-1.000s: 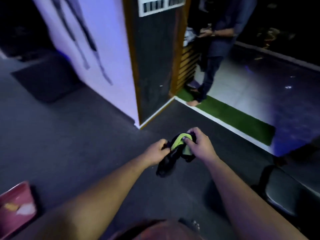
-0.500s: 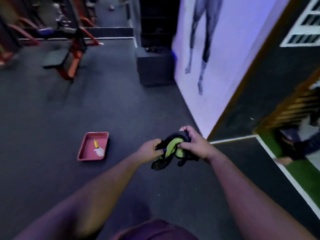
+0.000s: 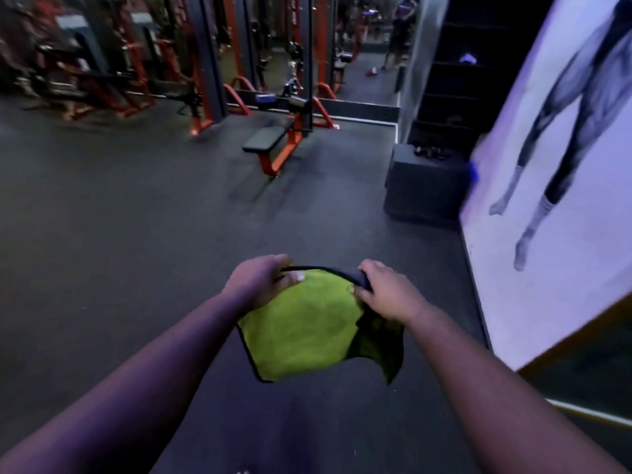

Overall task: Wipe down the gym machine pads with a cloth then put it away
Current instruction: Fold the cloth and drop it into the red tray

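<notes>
Head view looks down past your two forearms at a yellow-green cloth (image 3: 301, 331) with a dark edge, spread open in the air in front of you above the dark rubber floor (image 3: 119, 241). Your left hand (image 3: 258, 283) pinches the cloth's upper left corner, thumb on the green face and fingers curled behind the top edge. Your right hand (image 3: 384, 290) grips the upper right corner, fingers closed round a bunched dark fold, thumb pressed on the green side. Between your hands the top edge runs nearly taut, and the rest hangs down toward you; its lower right part folds under in shadow.

Ahead, well apart from the cloth, stands a gym machine with an orange frame and a black padded bench (image 3: 268, 140). More orange and dark frames (image 3: 102, 73) line the far left, blurred. To the right of the bench a dark box (image 3: 422, 186) sits on the floor against a black shelf unit (image 3: 455, 80); small dark items lie on top of the box, too dim to identify. Along your right runs a pale wall mural (image 3: 561, 186) showing a figure's legs. Far back, a person (image 3: 398, 32) stands near the machines.
</notes>
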Tool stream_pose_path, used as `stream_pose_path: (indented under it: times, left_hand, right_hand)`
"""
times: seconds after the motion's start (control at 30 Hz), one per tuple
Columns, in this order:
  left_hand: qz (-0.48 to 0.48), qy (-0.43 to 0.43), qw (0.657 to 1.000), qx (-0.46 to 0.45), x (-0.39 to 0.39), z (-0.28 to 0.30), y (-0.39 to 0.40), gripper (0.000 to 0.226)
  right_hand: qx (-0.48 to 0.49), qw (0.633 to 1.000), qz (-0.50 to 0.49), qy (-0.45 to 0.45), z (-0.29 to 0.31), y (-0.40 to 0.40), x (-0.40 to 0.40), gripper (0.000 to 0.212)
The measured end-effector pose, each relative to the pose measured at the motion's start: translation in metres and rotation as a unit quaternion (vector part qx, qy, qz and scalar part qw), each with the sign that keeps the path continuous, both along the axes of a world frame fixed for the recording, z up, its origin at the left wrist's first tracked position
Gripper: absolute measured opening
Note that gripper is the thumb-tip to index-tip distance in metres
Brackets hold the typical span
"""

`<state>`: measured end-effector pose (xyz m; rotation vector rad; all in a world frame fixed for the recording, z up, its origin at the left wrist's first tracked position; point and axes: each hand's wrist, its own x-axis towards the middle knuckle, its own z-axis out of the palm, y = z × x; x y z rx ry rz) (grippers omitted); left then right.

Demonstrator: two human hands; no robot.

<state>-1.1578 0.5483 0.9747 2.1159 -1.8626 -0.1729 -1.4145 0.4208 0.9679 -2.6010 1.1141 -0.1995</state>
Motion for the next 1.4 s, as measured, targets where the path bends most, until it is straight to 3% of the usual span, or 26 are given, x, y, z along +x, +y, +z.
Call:
stream_pose_path:
  times: [0.07,0.13,0.2,0.27,0.37,0.47,0.53,0.57,0.63,0.67,0.73,0.87,1.0,1.13,1.3,1.4]
  left_hand:
    - [-0.027,-0.069,0.996,0.042,0.034,0.011,0.005,0.066]
    - [-0.019,-0.112,0.991,0.065,0.075,0.014,0.006,0.048]
    - [0.019,-0.107,0.993,0.052,0.111,0.015,0.008,0.026]
    - [0.095,-0.049,0.994,0.031,0.151,0.016,0.009,0.019]
    - [0.206,0.014,0.978,0.012,0.198,0.02,0.005,0.019]
    - [0.263,0.02,0.964,0.025,0.239,0.026,-0.006,0.041]
    - [0.282,0.137,0.949,0.022,0.26,0.027,-0.018,0.045]
    - [0.282,0.234,0.93,0.006,0.273,0.026,-0.024,0.043]
    - [0.262,0.415,0.871,-0.019,0.287,0.025,-0.036,0.029]
    - [0.246,0.463,0.851,-0.018,0.292,0.024,-0.04,0.023]
    - [0.211,0.506,0.836,-0.005,0.308,0.02,-0.048,0.017]
    - [0.217,0.544,0.81,-0.047,0.338,0.003,-0.064,0.022]
    - [0.311,0.498,0.797,-0.141,0.362,-0.022,-0.095,0.011]
    - [0.298,0.505,0.798,-0.14,0.348,-0.029,-0.139,0.009]
    - [0.228,0.528,0.811,-0.108,0.326,-0.03,-0.198,0.017]
    - [0.215,0.561,0.793,-0.099,0.326,-0.027,-0.229,0.027]
  right_hand:
    - [-0.026,1.0,0.008,-0.007,0.008,-0.008,0.027,0.027]
    - [-0.068,0.998,0.011,0.011,0.017,-0.015,0.05,0.026]
    - [-0.119,0.992,-0.008,0.029,0.024,-0.022,0.067,0.022]
    - [-0.121,0.991,-0.046,0.02,0.023,-0.034,0.087,0.012]
    - [0.0,0.993,-0.103,-0.061,0.025,-0.043,0.126,0.015]
    - [0.14,0.962,-0.154,-0.174,0.031,-0.042,0.181,0.029]
    - [0.21,0.94,-0.161,-0.215,0.034,-0.039,0.213,0.034]
    - [0.207,0.95,-0.14,-0.188,0.034,-0.04,0.234,0.042]
    - [0.092,0.991,-0.092,-0.031,0.033,-0.039,0.266,0.054]
    - [0.024,0.996,-0.075,0.032,0.031,-0.038,0.28,0.051]
    - [-0.018,0.997,-0.063,0.033,0.029,-0.043,0.304,0.036]
    - [0.064,0.989,-0.118,-0.056,0.022,-0.072,0.324,0.014]
    - [0.24,0.906,-0.243,-0.25,0.009,-0.109,0.345,0.029]
    - [0.276,0.864,-0.249,-0.34,-0.003,-0.136,0.392,0.011]
    - [0.21,0.904,-0.153,-0.34,-0.015,-0.159,0.455,0.018]
    - [0.206,0.919,-0.101,-0.322,-0.015,-0.176,0.477,0.027]
